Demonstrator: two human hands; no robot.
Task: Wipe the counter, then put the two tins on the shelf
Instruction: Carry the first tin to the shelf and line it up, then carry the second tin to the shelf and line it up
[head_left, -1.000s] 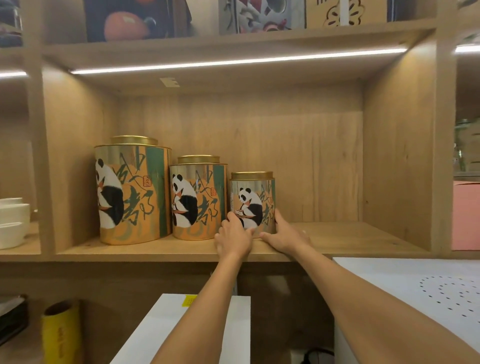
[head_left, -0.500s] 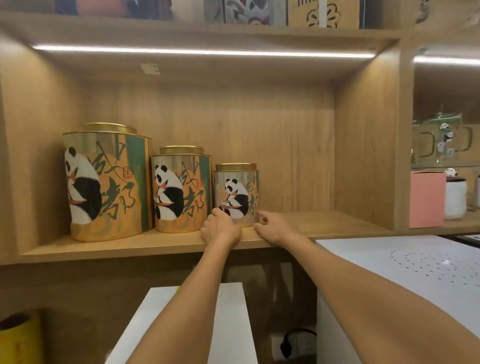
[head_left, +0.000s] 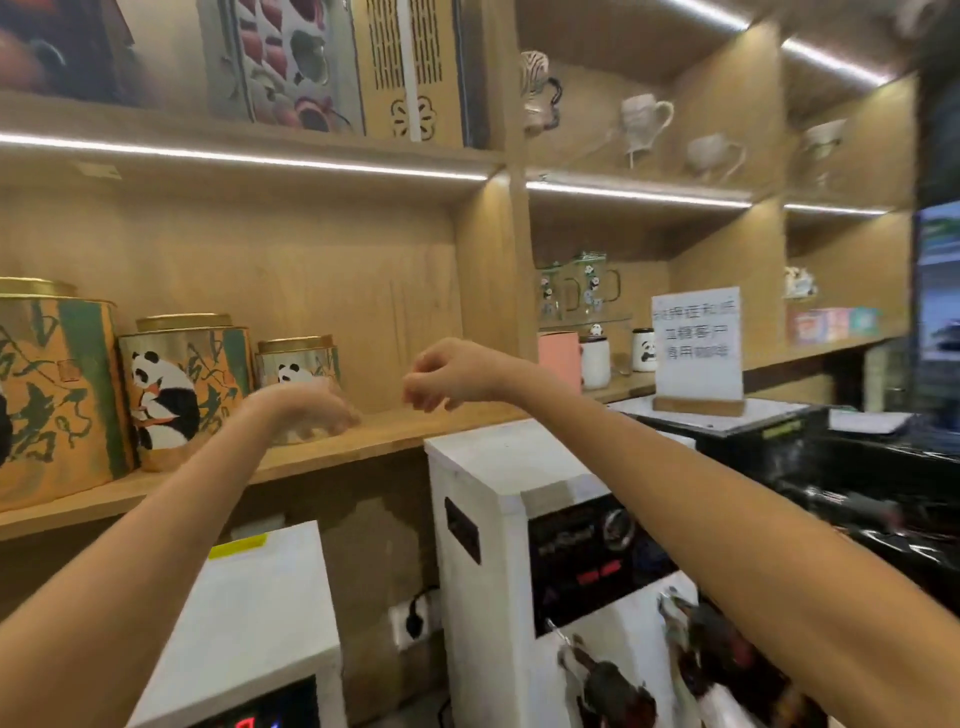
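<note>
Three panda tins stand in a row on the wooden shelf (head_left: 395, 434): a large tin (head_left: 54, 395) at the far left, a middle tin (head_left: 184, 387) beside it, and a small tin (head_left: 301, 366) at the right end of the row. All three stand upright, their long axes vertical, lids on top. Which two are the task's tins I cannot say for sure, but none is off the shelf, so the placing part looks done.

The left hand (head_left: 306, 410) hangs in front of the small tin's lower half, fingers drooping toward the shelf edge; it is blurred, and its grip holds nothing that I can see. Whether it touches the tin I cannot tell. The right hand (head_left: 449, 374) is in the air to the right of the small tin, clear of it, with fingers curled loosely inward, a narrow grip and empty.

The small tin lies just behind and slightly left of the left hand, so that hand is the nearer one for any last nudge; the right hand would have to cross leftward.

To the right of the tins the shelf is bare up to the upright panel (head_left: 491, 291). Below the shelf stand white machines (head_left: 498, 467), close under both forearms, which any downward pull-back must clear. A paper sign (head_left: 696, 343) and mugs (head_left: 595, 358) sit further right, well apart.
</note>
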